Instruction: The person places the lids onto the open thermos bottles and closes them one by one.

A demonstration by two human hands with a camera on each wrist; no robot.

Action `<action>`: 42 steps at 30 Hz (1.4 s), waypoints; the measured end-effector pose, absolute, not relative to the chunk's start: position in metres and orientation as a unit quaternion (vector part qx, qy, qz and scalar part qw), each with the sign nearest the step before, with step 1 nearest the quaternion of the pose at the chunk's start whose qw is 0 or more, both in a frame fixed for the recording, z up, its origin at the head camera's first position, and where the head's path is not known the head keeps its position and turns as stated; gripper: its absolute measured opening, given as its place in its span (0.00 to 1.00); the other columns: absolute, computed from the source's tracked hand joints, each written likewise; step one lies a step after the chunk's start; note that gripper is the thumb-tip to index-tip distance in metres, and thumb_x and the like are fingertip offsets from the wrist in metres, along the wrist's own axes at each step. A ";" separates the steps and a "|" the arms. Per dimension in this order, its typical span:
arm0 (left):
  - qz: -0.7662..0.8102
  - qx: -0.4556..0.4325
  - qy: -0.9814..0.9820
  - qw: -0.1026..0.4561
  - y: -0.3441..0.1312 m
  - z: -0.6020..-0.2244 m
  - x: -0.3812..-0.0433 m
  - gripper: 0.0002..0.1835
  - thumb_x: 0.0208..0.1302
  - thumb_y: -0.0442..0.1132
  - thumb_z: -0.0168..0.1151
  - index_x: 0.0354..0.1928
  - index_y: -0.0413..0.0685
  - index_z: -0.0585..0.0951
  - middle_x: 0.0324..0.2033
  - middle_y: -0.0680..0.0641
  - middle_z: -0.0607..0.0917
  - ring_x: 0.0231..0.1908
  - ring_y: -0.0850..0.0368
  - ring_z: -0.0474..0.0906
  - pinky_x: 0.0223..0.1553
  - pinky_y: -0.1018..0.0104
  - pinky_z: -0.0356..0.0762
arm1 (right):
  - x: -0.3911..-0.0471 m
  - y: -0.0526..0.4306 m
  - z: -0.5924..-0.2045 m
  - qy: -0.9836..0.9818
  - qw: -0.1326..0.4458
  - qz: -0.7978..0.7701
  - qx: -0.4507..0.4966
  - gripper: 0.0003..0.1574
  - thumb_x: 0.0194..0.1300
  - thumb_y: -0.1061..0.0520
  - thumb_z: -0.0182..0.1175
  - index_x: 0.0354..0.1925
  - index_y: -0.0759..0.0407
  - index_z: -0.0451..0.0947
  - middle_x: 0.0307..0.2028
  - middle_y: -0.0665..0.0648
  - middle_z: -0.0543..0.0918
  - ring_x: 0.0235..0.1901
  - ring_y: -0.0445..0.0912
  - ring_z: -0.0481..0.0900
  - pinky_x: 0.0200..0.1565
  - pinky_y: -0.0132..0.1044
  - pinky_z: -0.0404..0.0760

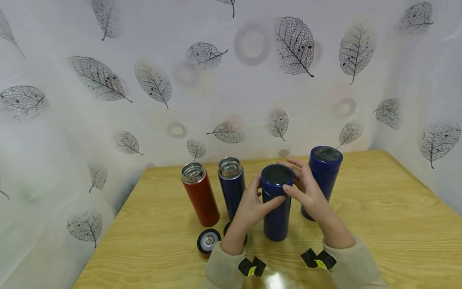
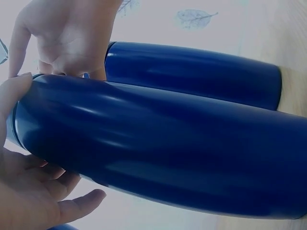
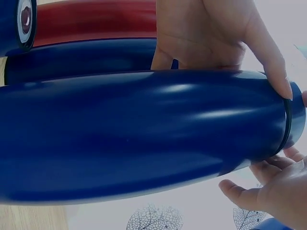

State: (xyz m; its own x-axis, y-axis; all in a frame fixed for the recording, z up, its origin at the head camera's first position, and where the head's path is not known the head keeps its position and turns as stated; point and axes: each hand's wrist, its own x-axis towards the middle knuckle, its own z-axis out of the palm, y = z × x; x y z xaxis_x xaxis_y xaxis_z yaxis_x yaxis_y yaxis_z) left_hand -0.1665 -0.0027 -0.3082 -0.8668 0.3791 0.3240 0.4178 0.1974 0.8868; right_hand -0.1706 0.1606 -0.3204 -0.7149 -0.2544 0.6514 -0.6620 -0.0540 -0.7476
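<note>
A dark blue thermos flask [image 1: 277,220] stands upright on the table with its black-topped lid [image 1: 277,175] on. My left hand [image 1: 251,206] grips the flask's body just below the lid, thumb in front. My right hand [image 1: 307,188] holds the lid by its side, with the thumb at the front. In the right wrist view, a thin dark seam runs between lid and flask body [image 3: 144,134]. The left wrist view shows both hands round the flask's upper end; some fingertips are hidden behind it.
Left of the hands stand an uncovered red flask [image 1: 203,198] and an uncovered blue flask [image 1: 232,192]. One loose lid [image 1: 209,241] lies before them; another is partly behind my left wrist. A lidded blue flask [image 1: 325,172] stands right. A leaf-patterned curtain [image 1: 245,92] backs the wooden table [image 1: 390,224].
</note>
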 end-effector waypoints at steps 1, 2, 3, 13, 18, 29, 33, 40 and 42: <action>-0.579 -0.255 -0.775 0.016 -0.003 -0.308 -0.166 0.30 0.54 0.33 0.62 0.58 0.35 0.63 0.50 0.40 0.72 0.51 0.48 0.68 0.50 0.48 0.64 | -0.170 0.160 -0.320 -0.672 0.162 0.638 0.339 0.32 0.57 0.76 0.44 0.60 0.72 0.47 0.57 0.61 0.65 0.53 0.43 0.68 0.51 0.29 0.64; -0.578 -0.253 -0.775 0.017 -0.003 -0.307 -0.165 0.30 0.54 0.33 0.62 0.58 0.35 0.63 0.50 0.40 0.72 0.51 0.48 0.68 0.50 0.47 0.64 | -0.170 0.160 -0.320 -0.675 0.164 0.636 0.335 0.33 0.57 0.76 0.44 0.60 0.72 0.47 0.56 0.63 0.65 0.53 0.43 0.68 0.52 0.29 0.64; -0.578 -0.251 -0.776 0.018 -0.003 -0.307 -0.165 0.30 0.54 0.34 0.62 0.58 0.35 0.64 0.50 0.41 0.72 0.51 0.49 0.68 0.50 0.47 0.64 | -0.170 0.160 -0.320 -0.679 0.167 0.634 0.329 0.33 0.57 0.76 0.45 0.60 0.72 0.47 0.56 0.65 0.65 0.53 0.42 0.67 0.52 0.29 0.63; -0.575 -0.247 -0.780 0.030 0.000 -0.337 -0.187 0.29 0.52 0.39 0.65 0.56 0.45 0.67 0.50 0.48 0.74 0.50 0.55 0.69 0.49 0.49 0.64 | -0.170 0.157 -0.320 -0.723 0.185 0.617 0.252 0.40 0.50 0.74 0.57 0.58 0.69 0.50 0.52 0.66 0.66 0.50 0.41 0.66 0.51 0.32 0.62; -0.574 -0.245 -0.781 0.023 0.001 -0.338 -0.189 0.29 0.52 0.37 0.65 0.56 0.43 0.67 0.50 0.46 0.73 0.51 0.53 0.69 0.50 0.48 0.64 | -0.171 0.158 -0.321 -0.751 0.189 0.589 0.231 0.41 0.49 0.71 0.60 0.59 0.68 0.52 0.52 0.63 0.66 0.50 0.46 0.64 0.52 0.51 0.61; -0.568 -0.268 -0.778 0.015 -0.001 -0.340 -0.186 0.31 0.53 0.43 0.64 0.59 0.47 0.64 0.50 0.50 0.73 0.51 0.58 0.68 0.48 0.57 0.67 | -0.175 0.175 -0.313 -0.782 0.120 0.516 0.327 0.51 0.54 0.66 0.59 0.66 0.56 0.39 0.60 0.66 0.58 0.58 0.60 0.57 0.53 0.62 0.52; -0.574 -0.278 -0.770 0.025 -0.002 -0.343 -0.187 0.31 0.53 0.43 0.64 0.59 0.48 0.64 0.50 0.50 0.73 0.51 0.58 0.68 0.48 0.57 0.67 | -0.175 0.177 -0.313 -0.782 0.122 0.504 0.347 0.52 0.54 0.68 0.59 0.66 0.57 0.38 0.58 0.65 0.63 0.56 0.56 0.63 0.56 0.47 0.58; -0.582 -0.279 -0.763 0.042 -0.002 -0.338 -0.184 0.29 0.53 0.40 0.64 0.57 0.45 0.66 0.50 0.48 0.74 0.50 0.56 0.69 0.48 0.58 0.67 | -0.177 0.177 -0.315 -0.781 0.118 0.516 0.331 0.52 0.53 0.69 0.60 0.66 0.57 0.39 0.55 0.64 0.67 0.55 0.56 0.64 0.57 0.43 0.59; -0.582 -0.275 -0.764 0.042 -0.002 -0.330 -0.178 0.28 0.53 0.38 0.64 0.56 0.41 0.66 0.49 0.46 0.74 0.50 0.54 0.69 0.48 0.58 0.67 | -0.177 0.177 -0.315 -0.786 0.120 0.516 0.319 0.53 0.52 0.68 0.62 0.66 0.58 0.40 0.54 0.63 0.67 0.54 0.57 0.65 0.55 0.51 0.59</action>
State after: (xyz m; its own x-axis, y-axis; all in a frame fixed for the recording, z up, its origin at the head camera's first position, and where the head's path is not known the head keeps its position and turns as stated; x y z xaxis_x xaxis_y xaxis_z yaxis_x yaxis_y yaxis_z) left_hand -0.1784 -0.0020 -0.3299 -0.8447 0.3721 0.3847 0.4699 0.1716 0.8659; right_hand -0.1771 0.1769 -0.3147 -0.7681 -0.3772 0.5174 -0.6248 0.2645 -0.7346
